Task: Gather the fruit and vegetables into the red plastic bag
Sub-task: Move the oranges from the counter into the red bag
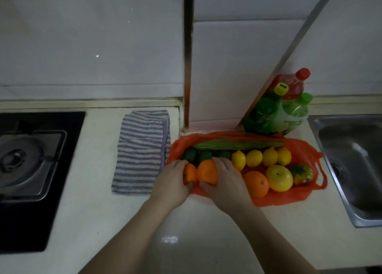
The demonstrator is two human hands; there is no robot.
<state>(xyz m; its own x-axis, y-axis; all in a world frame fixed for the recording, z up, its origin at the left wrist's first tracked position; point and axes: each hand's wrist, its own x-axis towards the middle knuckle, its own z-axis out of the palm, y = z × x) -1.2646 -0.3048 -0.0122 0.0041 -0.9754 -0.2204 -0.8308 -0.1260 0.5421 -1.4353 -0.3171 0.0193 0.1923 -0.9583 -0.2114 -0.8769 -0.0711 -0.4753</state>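
The red plastic bag (289, 198) lies spread flat on the counter with produce on it. At its back lies a long green vegetable (237, 144). In front sit dark green fruits (189, 154), several lemons (254, 158), an orange (256, 183), a yellow apple (279, 178) and a red-green tomato (301, 173). My left hand (170, 186) grips an orange (190, 174) at the bag's left end. Right beside it, my right hand (226, 182) closes over another orange (207, 172).
A striped cloth (141, 149) lies left of the bag. A gas hob (31, 160) with a pot lid fills the far left. Bottles (279, 112) stand behind the bag against the tiled wall. A steel sink (351, 166) sits at the right.
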